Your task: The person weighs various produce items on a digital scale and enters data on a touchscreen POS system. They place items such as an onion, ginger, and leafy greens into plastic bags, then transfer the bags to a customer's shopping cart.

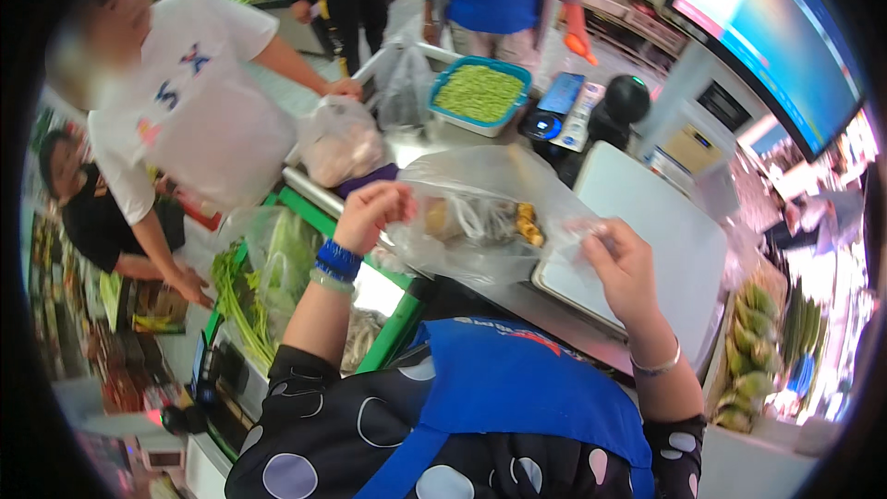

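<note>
My left hand (373, 213) pinches one side of a large translucent plastic bag (463, 173). At the bag's opposite side, its film is gripped between the thumb and fingers of my right hand (621, 262). The bag is spread wide between both hands, above the metal counter. Through the film I see smaller tied bags (478, 218) and a yellow-brown food item (529, 224); what it is exactly cannot be made out. Just right of the bag lies the flat plate of a weighing scale (644, 229), partly under my right hand.
A teal basket of chopped green vegetables (479, 93) stands beyond the bag. A person in a white shirt (201, 90) touches a bag of pale goods (343, 142). Celery (242, 305) lies left, corn (752, 333) right. A screen (776, 34) overhangs the scale.
</note>
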### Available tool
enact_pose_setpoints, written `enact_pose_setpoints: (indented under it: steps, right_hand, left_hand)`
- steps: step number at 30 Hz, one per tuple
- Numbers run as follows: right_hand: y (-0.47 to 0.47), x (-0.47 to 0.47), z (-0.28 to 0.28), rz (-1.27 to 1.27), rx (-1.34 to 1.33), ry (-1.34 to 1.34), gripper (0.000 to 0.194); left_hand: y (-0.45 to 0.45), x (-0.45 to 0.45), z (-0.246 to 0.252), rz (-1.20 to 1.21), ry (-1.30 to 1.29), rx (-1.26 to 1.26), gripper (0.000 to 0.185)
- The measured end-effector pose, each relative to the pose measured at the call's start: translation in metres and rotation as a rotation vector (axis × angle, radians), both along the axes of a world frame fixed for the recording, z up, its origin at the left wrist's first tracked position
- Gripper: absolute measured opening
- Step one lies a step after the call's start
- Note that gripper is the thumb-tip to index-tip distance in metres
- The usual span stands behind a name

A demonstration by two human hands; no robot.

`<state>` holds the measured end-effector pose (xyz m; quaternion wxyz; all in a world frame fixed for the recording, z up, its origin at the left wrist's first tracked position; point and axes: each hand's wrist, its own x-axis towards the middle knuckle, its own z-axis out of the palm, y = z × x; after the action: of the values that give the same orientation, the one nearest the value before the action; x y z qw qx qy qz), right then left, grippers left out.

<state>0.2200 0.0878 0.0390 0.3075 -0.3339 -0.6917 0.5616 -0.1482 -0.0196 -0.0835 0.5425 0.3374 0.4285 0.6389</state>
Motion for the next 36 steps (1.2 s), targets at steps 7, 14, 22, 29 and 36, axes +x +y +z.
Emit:
enact_pose_setpoints:
  steps: [7, 14, 22, 29, 36]
  right_hand:
    - [-0.005, -0.006, 0.003, -0.05, -0.025, -0.059, 0.007]
    - [-0.014, -0.019, 0.005, -0.046, 0.008, -0.01, 0.01]
    - [-0.019, -0.036, 0.011, -0.196, 0.085, -0.309, 0.018]
    - [-0.025, -0.054, 0.016, -0.14, 0.128, -0.251, 0.018]
    - [-0.012, -0.062, 0.002, 0.019, 0.111, -0.012, 0.01]
  left_hand:
    - [0.04, -0.08, -0.114, 0.453, 1.289, -0.483, 0.038]
    - [0.078, -0.059, -0.16, 0.27, 1.371, -0.855, 0.031]
    - [0.076, -0.074, -0.148, 0.285, 1.04, -0.656, 0.03]
    - [0.074, -0.059, -0.131, 0.347, 0.892, -0.841, 0.066]
    - [0.081, -0.049, -0.156, 0.677, 0.738, -0.407, 0.038]
